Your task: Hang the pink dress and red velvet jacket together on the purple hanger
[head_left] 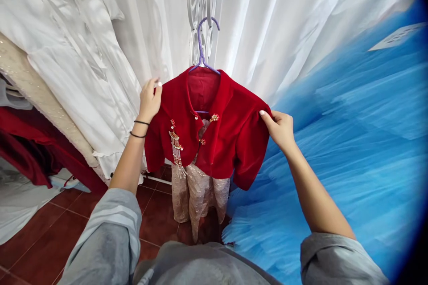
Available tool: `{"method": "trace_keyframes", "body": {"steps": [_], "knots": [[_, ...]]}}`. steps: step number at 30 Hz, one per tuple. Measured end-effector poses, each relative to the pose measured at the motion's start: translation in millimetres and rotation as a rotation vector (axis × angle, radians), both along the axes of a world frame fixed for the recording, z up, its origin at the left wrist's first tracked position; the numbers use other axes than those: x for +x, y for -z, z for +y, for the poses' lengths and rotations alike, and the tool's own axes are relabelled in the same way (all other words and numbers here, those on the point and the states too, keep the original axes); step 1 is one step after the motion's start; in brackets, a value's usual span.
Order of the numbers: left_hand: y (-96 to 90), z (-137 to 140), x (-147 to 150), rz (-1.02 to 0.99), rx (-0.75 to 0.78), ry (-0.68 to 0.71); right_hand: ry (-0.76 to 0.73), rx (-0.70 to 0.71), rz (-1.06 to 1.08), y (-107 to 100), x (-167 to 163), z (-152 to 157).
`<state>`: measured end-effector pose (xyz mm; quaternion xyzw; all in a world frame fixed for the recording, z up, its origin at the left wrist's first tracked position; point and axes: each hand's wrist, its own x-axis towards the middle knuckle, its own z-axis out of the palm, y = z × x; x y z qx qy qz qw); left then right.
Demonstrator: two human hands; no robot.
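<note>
A short red velvet jacket [224, 149] with a stand collar hangs on a purple hanger [201, 49] in front of me. Beaded clasps run down its front, and a tasselled ornament [176, 144] hangs on its left side. My left hand [150, 99] is at the jacket's left shoulder, thumb and bent fingers close together at the cloth; its fingertips are slightly blurred. On the other side, my right hand [279, 125] pinches the top of the right sleeve between thumb and fingers. A shiny champagne-coloured garment [199, 196] shows inside and below the jacket.
The hanger hooks onto a white scrolled metal stand [193, 0] before white curtains [261, 18]. White garments [73, 58] hang at left, with dark red cloth [43, 147] farther left. Blue tulle [351, 151] fills the right side. Below is a red tiled floor [50, 240].
</note>
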<state>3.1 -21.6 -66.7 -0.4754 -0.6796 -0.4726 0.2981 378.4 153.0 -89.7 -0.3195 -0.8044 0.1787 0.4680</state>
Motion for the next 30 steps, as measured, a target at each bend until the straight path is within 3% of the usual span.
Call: {"method": "trace_keyframes", "body": {"steps": [3,9,17,22,30], "knots": [[9.8,7.3,-21.4,-0.013,-0.089,0.018,0.016,0.012,0.01,-1.7,1.9,-1.3],[16.4,4.9,-20.2,-0.132,0.003,-0.025,0.004,0.026,0.055,-6.1,4.0,-1.6],[17.1,13.9,-32.0,-0.334,0.091,0.055,-0.208,-0.17,0.012,-20.8,17.6,3.4],[25.3,9.1,-32.1,-0.209,0.091,0.099,-0.026,0.062,-0.068,-19.7,8.3,-7.5],[29.1,9.7,-31.1,-0.132,0.035,0.007,0.183,0.277,-0.09,7.8,-46.9,-32.3]]}}
